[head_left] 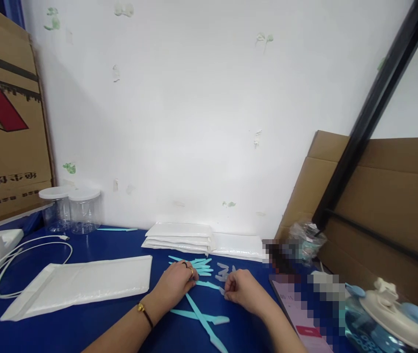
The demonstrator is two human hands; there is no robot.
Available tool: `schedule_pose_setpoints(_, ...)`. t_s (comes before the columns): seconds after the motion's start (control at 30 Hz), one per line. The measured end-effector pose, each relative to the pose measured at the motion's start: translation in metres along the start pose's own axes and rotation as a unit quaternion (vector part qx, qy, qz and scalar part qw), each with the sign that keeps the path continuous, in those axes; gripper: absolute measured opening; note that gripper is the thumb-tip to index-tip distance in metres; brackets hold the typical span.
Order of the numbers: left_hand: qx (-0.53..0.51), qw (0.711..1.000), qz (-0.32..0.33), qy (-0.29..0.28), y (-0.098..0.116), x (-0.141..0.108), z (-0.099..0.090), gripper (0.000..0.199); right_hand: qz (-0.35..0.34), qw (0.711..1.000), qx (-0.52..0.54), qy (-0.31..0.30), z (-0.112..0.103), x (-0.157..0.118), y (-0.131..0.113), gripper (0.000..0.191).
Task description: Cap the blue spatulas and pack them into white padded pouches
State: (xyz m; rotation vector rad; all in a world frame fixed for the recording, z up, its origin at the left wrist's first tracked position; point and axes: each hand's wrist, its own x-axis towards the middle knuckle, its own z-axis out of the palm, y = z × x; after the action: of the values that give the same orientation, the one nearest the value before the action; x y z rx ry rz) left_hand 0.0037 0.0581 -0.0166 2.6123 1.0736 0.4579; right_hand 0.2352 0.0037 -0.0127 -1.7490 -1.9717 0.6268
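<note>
We pinch a turquoise stick (206,284) in the left hand (180,280) while the right hand (244,290) grips a clear sleeve (222,291) at its tip.
Two crossed sticks (200,317) lie on the table (65,333), nearer us than the hands; their broad ends look covered, so we judge that pair done and the held one midway. The fanned sticks (204,267) just beyond the left hand and the loose sleeves (222,271) just beyond the right hand seem left to do, though overlap stops us counting them. The sticks are slim, smooth and plastic-looking; the sleeves are short, frosted and translucent. Left of the left hand we have a flat white mailer (91,287), slightly glossy and wrinkled, with stacked mailers (179,231) farther beyond both hands.
</note>
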Motion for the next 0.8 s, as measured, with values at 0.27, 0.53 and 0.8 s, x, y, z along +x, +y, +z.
schedule_pose_setpoints(0.27,-0.088,0.996,-0.011,-0.028,0.003,-0.002,0.008,0.014,-0.056,0.997,0.053,-0.032,0.004,0.001,-0.008,0.008)
schedule_pose_setpoints(0.53,-0.057,0.998,-0.008,0.010,0.001,-0.007,-0.008,0.012,-0.069,0.997,-0.005,0.040,-0.003,0.001,-0.008,0.005)
schedule_pose_setpoints(0.8,0.067,0.997,-0.001,0.031,-0.017,-0.005,-0.006,0.022,-0.051,0.993,-0.096,0.049,0.002,0.009,0.005,0.011)
